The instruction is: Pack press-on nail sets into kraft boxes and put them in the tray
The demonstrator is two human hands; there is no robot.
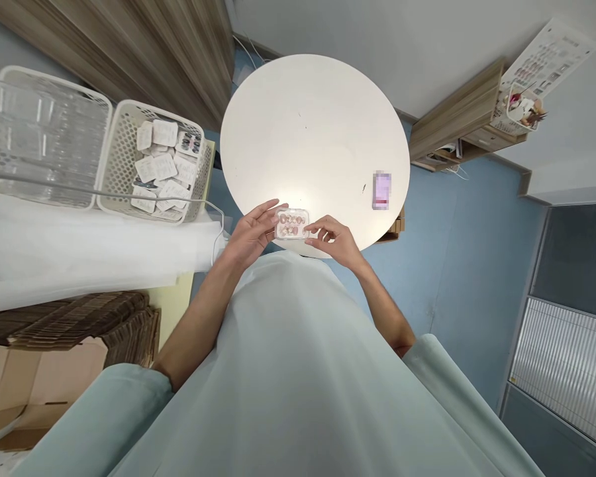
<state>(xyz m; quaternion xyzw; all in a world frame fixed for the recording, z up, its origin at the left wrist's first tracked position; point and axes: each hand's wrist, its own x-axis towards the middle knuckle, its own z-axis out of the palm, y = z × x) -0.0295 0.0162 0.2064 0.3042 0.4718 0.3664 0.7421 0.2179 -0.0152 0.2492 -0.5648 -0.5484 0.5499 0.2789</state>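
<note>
A small clear case of pink press-on nails (292, 223) is at the near edge of the round white table (308, 132), its nails set out in two rows. My left hand (255, 232) grips the case at its left side, fingers reaching over the edge. At the opposite side, my right hand (334, 240) has its thumb and fingertips bent around the right edge of the case. The undersides of both grips are hidden.
On the left stand a white basket of white cards (116, 159) and a basket of clear plastic trays (44, 139). Below are white wrapping sheets (99, 255) and flattened cardboard (79, 321). A pixelated phone-like item (382, 191) lies at the table's right. Wooden shelf (461, 106) beyond.
</note>
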